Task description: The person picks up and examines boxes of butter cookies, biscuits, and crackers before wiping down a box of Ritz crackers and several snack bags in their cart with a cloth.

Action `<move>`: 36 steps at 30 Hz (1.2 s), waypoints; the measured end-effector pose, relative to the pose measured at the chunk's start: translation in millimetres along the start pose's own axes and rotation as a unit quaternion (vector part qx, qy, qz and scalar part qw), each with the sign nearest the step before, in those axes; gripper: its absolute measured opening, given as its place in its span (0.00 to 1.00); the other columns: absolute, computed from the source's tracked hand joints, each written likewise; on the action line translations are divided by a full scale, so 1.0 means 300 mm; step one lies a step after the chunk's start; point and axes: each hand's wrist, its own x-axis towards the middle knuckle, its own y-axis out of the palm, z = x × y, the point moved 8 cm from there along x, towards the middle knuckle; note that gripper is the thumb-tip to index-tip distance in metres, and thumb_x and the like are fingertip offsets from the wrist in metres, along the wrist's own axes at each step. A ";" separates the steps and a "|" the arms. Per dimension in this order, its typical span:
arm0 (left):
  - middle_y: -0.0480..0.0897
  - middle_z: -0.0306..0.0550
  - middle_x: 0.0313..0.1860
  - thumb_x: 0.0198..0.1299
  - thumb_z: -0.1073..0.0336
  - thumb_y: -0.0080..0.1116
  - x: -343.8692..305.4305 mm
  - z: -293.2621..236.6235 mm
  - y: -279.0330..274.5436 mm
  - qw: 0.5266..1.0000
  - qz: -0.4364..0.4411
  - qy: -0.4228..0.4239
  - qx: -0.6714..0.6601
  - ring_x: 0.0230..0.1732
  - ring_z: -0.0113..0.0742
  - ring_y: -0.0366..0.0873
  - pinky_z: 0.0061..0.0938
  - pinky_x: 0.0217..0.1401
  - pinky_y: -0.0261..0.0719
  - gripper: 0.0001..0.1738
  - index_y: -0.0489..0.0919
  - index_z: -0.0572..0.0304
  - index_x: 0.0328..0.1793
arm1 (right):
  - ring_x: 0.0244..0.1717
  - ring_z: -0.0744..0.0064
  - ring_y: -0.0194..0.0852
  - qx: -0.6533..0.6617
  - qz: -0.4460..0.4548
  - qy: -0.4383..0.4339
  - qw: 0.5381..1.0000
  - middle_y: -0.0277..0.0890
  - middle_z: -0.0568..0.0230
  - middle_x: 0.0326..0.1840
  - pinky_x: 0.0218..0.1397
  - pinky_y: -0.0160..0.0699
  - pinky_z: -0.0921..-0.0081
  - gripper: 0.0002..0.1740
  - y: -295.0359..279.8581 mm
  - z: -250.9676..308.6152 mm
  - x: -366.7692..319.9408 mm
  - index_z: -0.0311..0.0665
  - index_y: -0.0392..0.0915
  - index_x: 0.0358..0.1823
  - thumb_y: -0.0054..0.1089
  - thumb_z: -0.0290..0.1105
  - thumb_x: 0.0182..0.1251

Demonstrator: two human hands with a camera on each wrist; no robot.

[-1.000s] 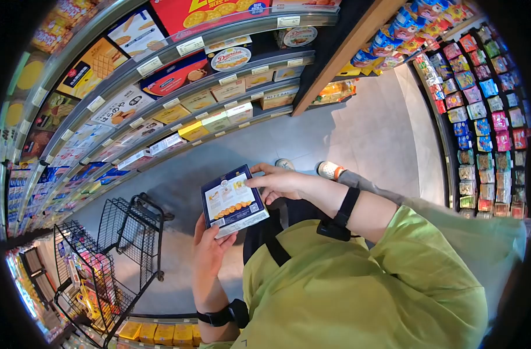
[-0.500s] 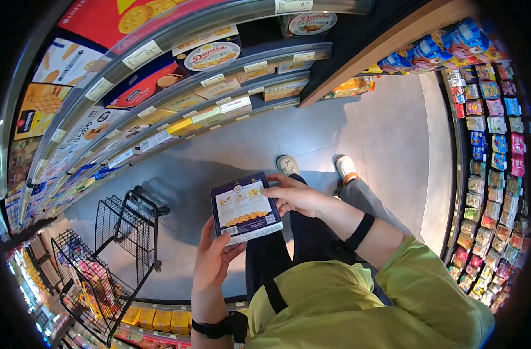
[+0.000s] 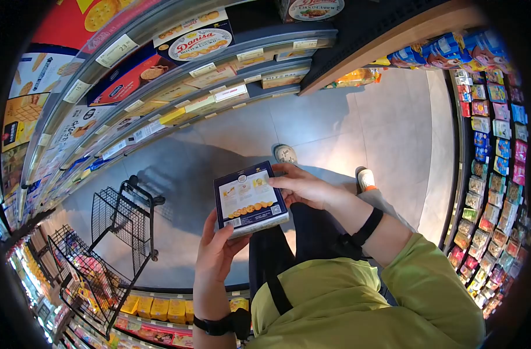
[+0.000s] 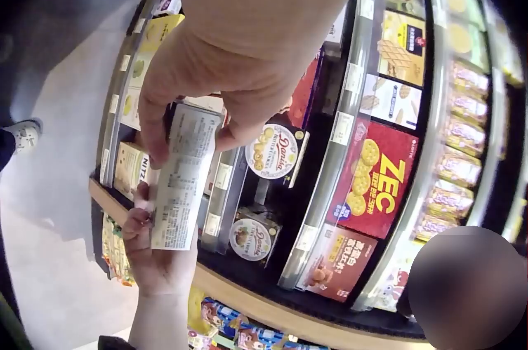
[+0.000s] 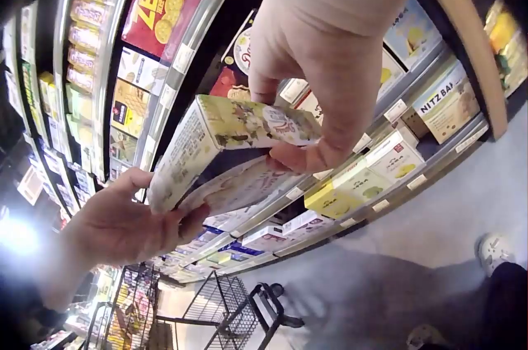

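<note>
A flat cookie box (image 3: pixel 248 198), dark blue with a white printed panel and a row of cookies, is held up in front of the body between both hands. My left hand (image 3: pixel 217 250) grips its lower left corner, thumb on the printed face. At the upper right side my right hand (image 3: pixel 303 185) pinches the box, thumb over the panel edge and fingers behind. The left wrist view shows the white side of the box (image 4: pixel 186 177) covered in small print. In the right wrist view the box (image 5: pixel 247 123) shows a flowery yellow-green edge.
Shelves of boxed biscuits, among them a Danisa box (image 3: pixel 198 43), run along the left. A black wire shopping cart (image 3: pixel 123 221) with goods in it stands at the left. Racks of small packets (image 3: pixel 492 151) line the right. Grey floor (image 3: pixel 318 128) lies between.
The head view has swung, so shelves and cart sit further left. The box has moved slightly right in view and stays in both hands, same printed face up.
</note>
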 end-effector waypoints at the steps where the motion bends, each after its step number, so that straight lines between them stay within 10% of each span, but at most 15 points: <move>1: 0.76 0.58 0.56 0.61 0.64 0.58 0.001 0.000 0.006 1.000 0.008 -0.003 -0.010 0.51 0.50 0.81 0.39 0.53 0.83 0.37 0.54 0.59 0.74 | 0.28 0.75 0.76 -0.003 0.006 0.002 1.000 0.75 0.57 0.36 0.31 0.76 0.79 0.42 -0.003 0.006 -0.001 0.33 0.52 0.70 0.63 0.46 0.63; 11: 0.76 0.56 0.56 0.63 0.67 0.51 -0.012 0.000 -0.014 0.999 -0.033 0.013 -0.042 0.49 0.51 0.81 0.37 0.50 0.84 0.33 0.56 0.58 0.74 | 0.37 0.69 0.77 -0.117 0.010 0.035 0.993 0.76 0.57 0.48 0.36 0.77 0.74 0.36 -0.088 0.124 0.124 0.36 0.60 0.66 0.56 0.53 0.66; 25: 0.77 0.56 0.55 0.60 0.66 0.55 0.025 0.014 -0.026 0.993 -0.075 0.038 -0.087 0.49 0.47 0.82 0.35 0.49 0.86 0.35 0.57 0.59 0.73 | 0.60 0.55 0.72 0.235 -0.086 -0.252 0.935 0.71 0.58 0.57 0.66 0.69 0.61 0.15 -0.344 0.662 0.710 0.40 0.67 0.50 0.61 0.30 0.66; 36: 0.76 0.60 0.57 0.63 0.72 0.49 0.327 0.086 -0.142 0.995 -0.021 0.044 -0.089 0.47 0.50 0.83 0.36 0.49 0.86 0.35 0.52 0.57 0.76 | 0.52 0.69 0.79 0.142 -0.074 -0.336 0.928 0.79 0.61 0.47 0.56 0.79 0.76 0.06 -0.370 0.663 0.730 0.38 0.73 0.43 0.58 0.28 0.68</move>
